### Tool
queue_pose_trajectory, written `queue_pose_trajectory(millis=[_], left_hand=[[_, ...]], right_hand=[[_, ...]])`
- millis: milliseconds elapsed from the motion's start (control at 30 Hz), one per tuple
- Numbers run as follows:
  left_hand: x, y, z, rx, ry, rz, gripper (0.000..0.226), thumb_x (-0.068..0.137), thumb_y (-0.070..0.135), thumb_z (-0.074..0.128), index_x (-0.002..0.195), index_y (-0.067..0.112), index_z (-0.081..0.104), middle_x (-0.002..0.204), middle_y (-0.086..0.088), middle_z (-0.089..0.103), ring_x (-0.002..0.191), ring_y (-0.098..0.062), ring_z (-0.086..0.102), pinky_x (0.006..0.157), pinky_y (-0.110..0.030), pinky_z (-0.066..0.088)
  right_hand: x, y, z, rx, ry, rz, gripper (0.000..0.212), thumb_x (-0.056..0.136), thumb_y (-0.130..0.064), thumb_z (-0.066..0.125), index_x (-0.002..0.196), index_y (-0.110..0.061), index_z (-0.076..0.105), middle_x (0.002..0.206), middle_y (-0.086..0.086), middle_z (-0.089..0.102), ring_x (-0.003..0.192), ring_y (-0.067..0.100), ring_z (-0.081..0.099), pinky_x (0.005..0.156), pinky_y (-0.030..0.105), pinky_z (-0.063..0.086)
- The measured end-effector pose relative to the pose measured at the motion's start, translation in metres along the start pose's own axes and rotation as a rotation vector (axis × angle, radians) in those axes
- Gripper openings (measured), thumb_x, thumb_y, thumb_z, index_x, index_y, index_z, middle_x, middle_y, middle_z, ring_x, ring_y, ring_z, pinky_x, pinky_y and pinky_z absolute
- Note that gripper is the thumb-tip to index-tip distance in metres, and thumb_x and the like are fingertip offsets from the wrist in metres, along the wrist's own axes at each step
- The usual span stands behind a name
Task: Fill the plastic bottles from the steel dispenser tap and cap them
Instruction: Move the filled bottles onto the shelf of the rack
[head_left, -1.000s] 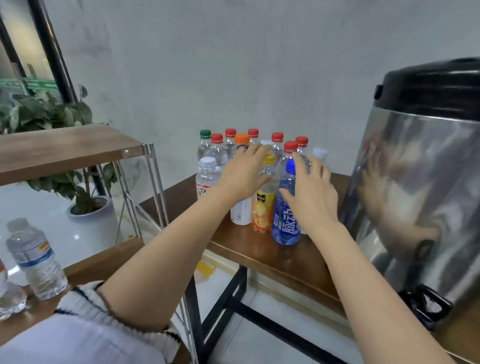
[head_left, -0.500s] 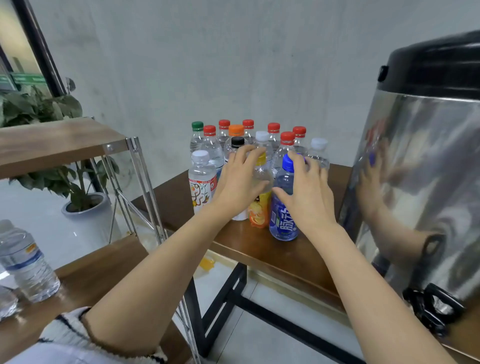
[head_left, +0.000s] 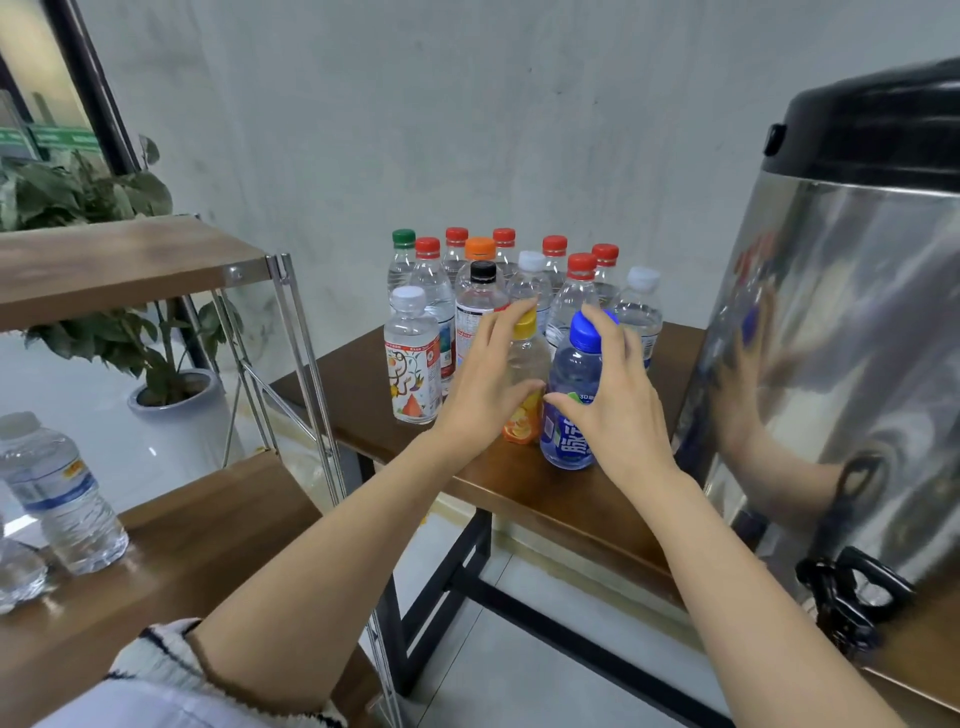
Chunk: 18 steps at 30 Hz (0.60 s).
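Observation:
Several capped plastic bottles (head_left: 581, 291) stand clustered on a brown table (head_left: 519, 488). At the front of the cluster, my left hand (head_left: 485, 389) wraps round a yellow-capped bottle with an orange label (head_left: 530, 358), fingers near its cap and thumb on its body. Beside it, my right hand (head_left: 623, 410) grips a blue-capped, blue-labelled bottle (head_left: 571, 374), fingers over the cap. Both bottles stand on the table. The steel dispenser (head_left: 857, 338) with a black lid fills the right side, its black tap (head_left: 841, 597) low at the front.
A wooden two-level shelf (head_left: 208, 519) with a metal frame stands at the left. Its lower board carries a clear water bottle (head_left: 62, 493). A potted plant (head_left: 156, 353) sits on the floor behind it. A grey wall backs the table.
Both hands have come down from over the bottle tops and closed round the two front bottles, left on the yellow-capped one, right on the blue one. The view shifted slightly.

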<state>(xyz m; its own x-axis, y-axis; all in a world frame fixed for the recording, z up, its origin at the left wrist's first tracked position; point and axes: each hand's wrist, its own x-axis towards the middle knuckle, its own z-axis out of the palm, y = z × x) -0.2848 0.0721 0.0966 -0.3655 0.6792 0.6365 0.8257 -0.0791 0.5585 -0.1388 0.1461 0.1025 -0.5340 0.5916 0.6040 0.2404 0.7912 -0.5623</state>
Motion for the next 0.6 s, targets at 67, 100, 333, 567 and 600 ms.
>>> queue_pose_trajectory(millis=[67, 100, 333, 567, 600], left_hand=[[-0.008, 0.003, -0.003, -0.002, 0.016, -0.004, 0.084, 0.082, 0.005, 0.077, 0.148, 0.03, 0.031, 0.146, 0.003, 0.038, 0.122, 0.009, 0.032, 0.094, 0.005, 0.027], [-0.011, 0.005, -0.005, 0.005, 0.022, -0.009, 0.085, 0.082, 0.005, 0.078, 0.149, 0.031, 0.031, 0.146, 0.003, 0.038, 0.124, 0.009, 0.032, 0.095, 0.005, 0.026], [-0.056, 0.023, -0.051, 0.1, 0.07, -0.057, 0.085, 0.081, 0.007, 0.078, 0.149, 0.031, 0.033, 0.139, 0.005, 0.043, 0.108, 0.015, 0.042, 0.084, 0.003, 0.033], [-0.125, 0.023, -0.122, 0.182, 0.138, -0.111, 0.087, 0.075, 0.01, 0.083, 0.146, 0.031, 0.037, 0.131, 0.003, 0.049, 0.107, 0.015, 0.041, 0.09, 0.002, 0.031], [-0.136, 0.022, -0.131, 0.199, 0.146, -0.124, 0.088, 0.075, 0.01, 0.084, 0.146, 0.032, 0.037, 0.131, 0.004, 0.049, 0.108, 0.018, 0.041, 0.089, 0.003, 0.031]], right_hand=[[-0.006, -0.001, 0.001, 0.016, 0.005, -0.036, 0.09, 0.079, -0.017, 0.083, 0.149, -0.034, 0.029, 0.147, -0.001, 0.035, 0.123, 0.02, 0.05, 0.084, 0.036, 0.054], [-0.009, -0.002, 0.002, 0.008, 0.002, -0.052, 0.089, 0.079, -0.017, 0.082, 0.149, -0.034, 0.029, 0.146, -0.002, 0.034, 0.122, 0.019, 0.05, 0.083, 0.032, 0.053], [-0.037, -0.035, 0.01, -0.099, -0.048, -0.196, 0.091, 0.078, -0.018, 0.083, 0.143, -0.039, 0.024, 0.145, 0.001, 0.036, 0.115, 0.029, 0.056, 0.077, 0.043, 0.057], [-0.073, -0.091, 0.032, 0.024, -0.123, -0.305, 0.093, 0.076, -0.016, 0.084, 0.14, -0.043, 0.021, 0.143, -0.004, 0.034, 0.115, 0.025, 0.056, 0.073, 0.035, 0.054], [-0.078, -0.099, 0.039, 0.04, -0.136, -0.321, 0.094, 0.076, -0.015, 0.084, 0.14, -0.043, 0.021, 0.143, -0.004, 0.034, 0.115, 0.025, 0.056, 0.072, 0.034, 0.054]])
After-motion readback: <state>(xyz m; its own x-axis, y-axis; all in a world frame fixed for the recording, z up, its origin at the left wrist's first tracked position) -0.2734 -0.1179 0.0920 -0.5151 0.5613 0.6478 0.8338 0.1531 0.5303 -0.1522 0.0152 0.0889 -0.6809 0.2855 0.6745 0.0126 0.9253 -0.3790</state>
